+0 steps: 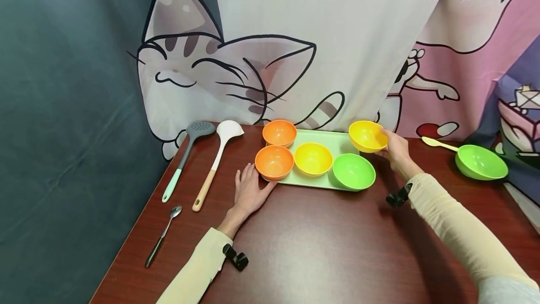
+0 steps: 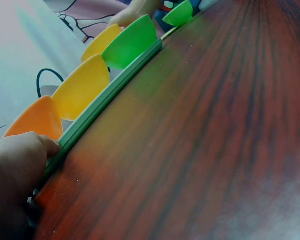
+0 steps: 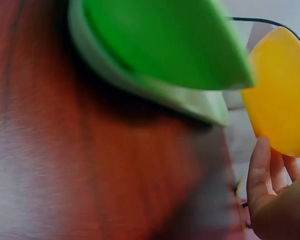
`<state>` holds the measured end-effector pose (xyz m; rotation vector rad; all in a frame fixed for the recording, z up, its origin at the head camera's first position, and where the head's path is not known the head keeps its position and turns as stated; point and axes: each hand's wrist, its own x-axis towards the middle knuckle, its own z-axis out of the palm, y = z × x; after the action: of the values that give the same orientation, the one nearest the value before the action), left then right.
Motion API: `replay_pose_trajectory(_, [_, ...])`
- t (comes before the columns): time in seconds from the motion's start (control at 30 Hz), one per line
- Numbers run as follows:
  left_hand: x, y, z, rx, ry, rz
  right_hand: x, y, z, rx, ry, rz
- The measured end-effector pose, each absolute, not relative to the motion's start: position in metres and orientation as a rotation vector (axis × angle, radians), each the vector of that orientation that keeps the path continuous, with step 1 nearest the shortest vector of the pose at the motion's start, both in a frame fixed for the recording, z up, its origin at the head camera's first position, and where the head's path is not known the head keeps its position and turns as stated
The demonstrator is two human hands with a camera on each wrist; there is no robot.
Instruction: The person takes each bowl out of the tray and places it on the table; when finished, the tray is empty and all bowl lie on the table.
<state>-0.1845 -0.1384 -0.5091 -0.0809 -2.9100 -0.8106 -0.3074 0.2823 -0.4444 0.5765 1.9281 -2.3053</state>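
My right hand (image 1: 396, 151) holds a yellow bowl (image 1: 368, 136) by its right side, over the back right corner of the light green tray (image 1: 314, 181). In the right wrist view, fingers (image 3: 261, 165) press against the outside of that yellow bowl (image 3: 282, 95). My left hand (image 1: 250, 190) rests at the tray's front left corner, fingers spread, thumb along the front edge beside an orange bowl (image 1: 274, 162). Another orange bowl (image 1: 280, 133) sits behind that one. A second yellow bowl (image 1: 313, 159) and a green bowl (image 1: 353, 171) stand along the tray's front.
Left of the tray lie a grey slotted turner (image 1: 191, 142), a white ladle (image 1: 221, 144) with a wooden handle and a small metal spoon (image 1: 164, 233). At the far right is another green bowl (image 1: 481, 162), with a pale-handled utensil (image 1: 438, 143) beside it. Curtains hang behind the table.
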Motion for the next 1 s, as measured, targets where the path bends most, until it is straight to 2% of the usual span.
replay_pose_trajectory(0.43, [-0.183, -0.139, -0.512, -0.094, -2.882, -0.818, -0.297, 0.294, -0.469, 0.762, 1.820, -2.366])
replay_pose_trajectory(1.0, [-0.185, -0.137, -0.513, -0.095, -2.874, -0.816, -0.282, 0.310, -0.484, 0.827, 1.902, -2.572])
